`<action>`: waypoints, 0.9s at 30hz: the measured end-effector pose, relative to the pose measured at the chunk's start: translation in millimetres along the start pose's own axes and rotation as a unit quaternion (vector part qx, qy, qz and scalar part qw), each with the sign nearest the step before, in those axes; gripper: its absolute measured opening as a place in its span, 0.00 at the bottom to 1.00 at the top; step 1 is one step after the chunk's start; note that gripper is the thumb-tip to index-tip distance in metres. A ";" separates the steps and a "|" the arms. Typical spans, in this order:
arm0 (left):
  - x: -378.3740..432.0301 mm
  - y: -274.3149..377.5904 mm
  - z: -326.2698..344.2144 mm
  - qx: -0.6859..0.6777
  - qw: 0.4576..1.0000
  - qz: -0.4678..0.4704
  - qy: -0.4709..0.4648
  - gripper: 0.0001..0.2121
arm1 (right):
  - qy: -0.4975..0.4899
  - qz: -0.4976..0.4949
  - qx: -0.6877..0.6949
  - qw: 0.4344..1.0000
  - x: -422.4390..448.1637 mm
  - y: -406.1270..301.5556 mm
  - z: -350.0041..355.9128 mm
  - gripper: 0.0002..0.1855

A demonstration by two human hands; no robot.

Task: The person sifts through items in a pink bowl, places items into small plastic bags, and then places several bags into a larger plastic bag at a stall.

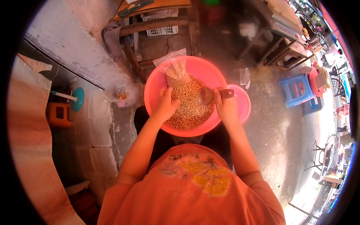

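Observation:
A large pink plastic basin (214,66) sits before me, with a heap of tan grains or beans (188,112) spread over its bottom. In the upper left of the basin, a clear plastic zip bag (177,70) lies partly filled with similar grains, its top end hanging past the rim. My right hand (224,105) grips the handle of a brown scoop (206,96), whose blade is over the heap. My left hand (166,105) is at the heap's left side, just below the bag, thumb and fingers apart. Whether its fingertips touch the bag is unclear.
A smaller pink basin (244,103) stands against the large one's right side. Ahead is a wooden chair (154,24) with a cloth on it. A knotted plastic bag (123,94) lies left, a blue stool (296,90) stands right, and an orange stool (58,114) far left.

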State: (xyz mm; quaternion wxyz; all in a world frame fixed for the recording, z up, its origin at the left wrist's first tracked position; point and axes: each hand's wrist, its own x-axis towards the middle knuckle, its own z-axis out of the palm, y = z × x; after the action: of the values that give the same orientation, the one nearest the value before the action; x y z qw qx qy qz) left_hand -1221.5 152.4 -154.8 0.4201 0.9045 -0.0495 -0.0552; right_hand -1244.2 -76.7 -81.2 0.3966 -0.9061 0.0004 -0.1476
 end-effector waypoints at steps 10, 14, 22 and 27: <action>39.5 -46.1 26.0 -0.164 0.975 -0.150 0.002 0.19 | -0.017 -0.208 -0.013 0.978 -11.4 8.8 35.4 0.12; 21.9 -18.1 15.6 -0.307 0.938 -0.162 -0.015 0.16 | -0.063 -0.235 0.016 0.970 -26.3 -2.7 16.5 0.14; 27.0 -41.7 31.2 -0.217 0.971 -0.062 0.080 0.14 | 0.028 -0.189 -0.174 0.966 -11.6 34.2 -3.6 0.10; 21.7 -16.9 22.7 -0.162 0.983 -0.050 0.075 0.13 | -0.021 -0.186 -0.143 0.972 -36.6 13.9 -6.3 0.08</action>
State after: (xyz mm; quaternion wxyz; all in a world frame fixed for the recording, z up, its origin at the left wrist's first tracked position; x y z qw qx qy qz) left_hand -1202.6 143.2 -183.6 0.5605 0.8272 0.0367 -0.0156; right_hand -1279.3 -86.5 -96.9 0.2281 -0.9406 -0.1547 -0.1984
